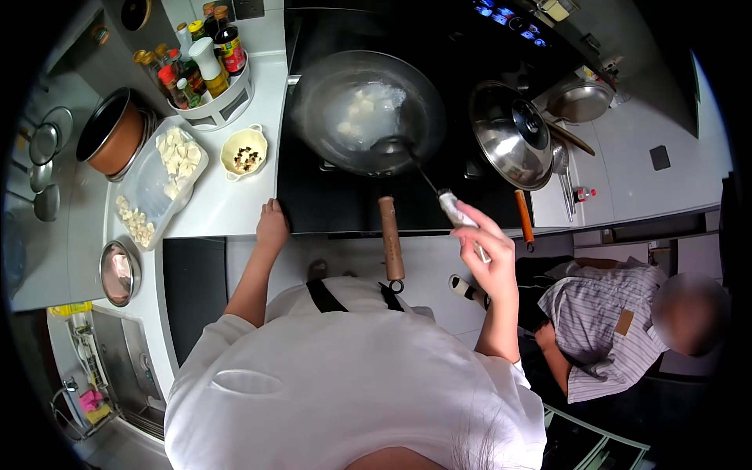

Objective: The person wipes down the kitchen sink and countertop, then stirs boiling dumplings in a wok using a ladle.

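My right hand (489,247) is closed round the pale handle of a ladle (424,174). The ladle's dark rounded head dips into the near right side of a large wok (427,90). Steam hangs over the wok, where pale chunks (364,106) sit in cloudy liquid. My left hand (272,225) rests at the counter's front edge, beside the cooktop, with its fingers curled and nothing visible in them. Toward me juts the wok's wooden handle (390,235), which neither hand touches. Close to the left hand stands a small scalloped bowl (228,153) with dark and light bits inside.
A clear plastic container (163,205) with white pieces, a metal bowl (119,272), an orange-brown pot (117,145) and a bottle rack (227,110) stand left. Right of the wok is a lidded pan (501,145). A person in a striped shirt (603,313) is at the right.
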Demonstrator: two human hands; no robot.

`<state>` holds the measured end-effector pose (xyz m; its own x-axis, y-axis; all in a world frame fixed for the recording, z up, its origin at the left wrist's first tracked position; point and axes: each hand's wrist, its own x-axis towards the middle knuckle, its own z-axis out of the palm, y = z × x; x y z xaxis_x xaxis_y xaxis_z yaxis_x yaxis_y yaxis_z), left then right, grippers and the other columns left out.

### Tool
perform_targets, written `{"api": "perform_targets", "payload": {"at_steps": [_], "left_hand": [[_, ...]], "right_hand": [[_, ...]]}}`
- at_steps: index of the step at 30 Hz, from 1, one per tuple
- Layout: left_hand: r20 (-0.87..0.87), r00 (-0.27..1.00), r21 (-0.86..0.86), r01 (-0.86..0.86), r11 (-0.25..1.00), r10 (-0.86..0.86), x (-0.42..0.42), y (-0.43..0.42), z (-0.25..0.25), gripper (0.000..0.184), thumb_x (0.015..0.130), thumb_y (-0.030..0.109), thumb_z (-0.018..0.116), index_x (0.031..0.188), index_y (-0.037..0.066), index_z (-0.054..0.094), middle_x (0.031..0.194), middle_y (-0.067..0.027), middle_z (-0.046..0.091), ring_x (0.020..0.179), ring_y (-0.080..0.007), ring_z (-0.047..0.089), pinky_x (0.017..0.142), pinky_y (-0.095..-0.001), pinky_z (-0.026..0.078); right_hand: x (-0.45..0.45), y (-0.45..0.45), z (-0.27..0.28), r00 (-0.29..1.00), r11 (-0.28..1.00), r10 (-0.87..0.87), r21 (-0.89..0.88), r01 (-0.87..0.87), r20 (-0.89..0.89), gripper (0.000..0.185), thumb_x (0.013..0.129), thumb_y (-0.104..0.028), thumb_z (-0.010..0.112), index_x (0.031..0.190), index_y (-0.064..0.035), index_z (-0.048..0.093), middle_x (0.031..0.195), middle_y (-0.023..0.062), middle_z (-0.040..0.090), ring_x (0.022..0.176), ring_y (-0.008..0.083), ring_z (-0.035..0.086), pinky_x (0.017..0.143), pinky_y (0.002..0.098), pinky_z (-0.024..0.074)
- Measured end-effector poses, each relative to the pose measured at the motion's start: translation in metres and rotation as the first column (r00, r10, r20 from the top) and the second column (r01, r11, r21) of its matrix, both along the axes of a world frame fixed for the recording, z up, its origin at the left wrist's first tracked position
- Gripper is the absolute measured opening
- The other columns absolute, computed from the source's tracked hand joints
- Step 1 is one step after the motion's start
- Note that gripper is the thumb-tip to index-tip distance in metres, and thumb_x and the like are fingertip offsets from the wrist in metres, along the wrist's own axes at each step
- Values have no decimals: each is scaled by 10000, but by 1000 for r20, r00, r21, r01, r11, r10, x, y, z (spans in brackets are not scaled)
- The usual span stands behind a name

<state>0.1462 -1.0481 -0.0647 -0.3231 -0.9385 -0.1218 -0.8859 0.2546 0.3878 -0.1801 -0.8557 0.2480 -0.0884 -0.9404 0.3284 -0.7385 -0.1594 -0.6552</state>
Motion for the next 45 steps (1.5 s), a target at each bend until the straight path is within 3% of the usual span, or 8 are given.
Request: {"api": "perform_targets", "payload": {"at_steps": [12,20,24,28,34,39,42,45], "left_hand": [[207,975,80,69,994,-84,0,1,3,589,873,73,493,1406,-122,335,1471,-269,369,1349,-397,385,1101,-387,372],[220,975,79,26,997,-43,-2,4,-3,593,881,78,498,1419,-103,327,1502,-234,339,1364,-381,366,1082,-375,403],[228,973,75,25,997,-42,-3,5,-3,595,882,79,499,1422,-98,324,1501,-228,342,1365,-374,366,1074,-370,413],[234,971,78,22,997,-40,-3,3,-2,598,877,77,501,1421,-100,326,1498,-232,345,1363,-376,368,1078,-370,407],[233,971,65,33,997,-47,-2,5,-3,613,866,78,512,1420,-104,324,1495,-241,344,1354,-387,372,1075,-372,409],[257,965,77,23,997,-42,-7,5,0,619,866,85,518,1423,-101,322,1498,-238,342,1358,-388,368,1051,-378,435],[271,962,80,7,997,-29,-9,5,2,617,869,89,521,1425,-94,325,1502,-232,340,1363,-389,362,1044,-379,442],[281,959,83,-6,997,-18,-10,6,2,613,874,96,522,1427,-88,330,1505,-225,340,1369,-390,357,1044,-377,443]], "right_hand": [[20,-47,-68,999,999,20,28,-20,25,231,856,-16,630,1081,-7,682,1295,202,583,1106,360,623,905,377,519],[11,-107,-83,936,999,-38,-29,29,-351,386,820,32,581,1205,19,597,1271,252,564,1036,400,617,873,422,524],[13,-136,-82,898,992,-107,13,124,-427,434,779,24,594,1211,53,564,1187,235,601,1002,402,627,836,418,542],[8,-155,-89,856,945,-181,156,289,-485,429,835,-43,590,1251,44,532,953,260,646,833,422,657,737,461,557],[-6,-144,-87,873,933,-315,45,357,-373,367,903,-111,577,1258,-15,571,943,278,655,836,433,647,742,479,539],[-27,-130,-93,819,889,-367,94,449,-441,393,923,-137,540,1293,-4,548,856,270,654,800,425,657,720,476,553],[-34,-124,-98,885,902,-360,130,411,-296,389,924,-130,531,1293,-10,551,838,274,654,785,452,649,737,491,546],[-52,-122,-121,938,900,-307,273,341,-161,398,953,-144,540,1322,4,524,750,155,653,555,215,616,549,330,513]]}}
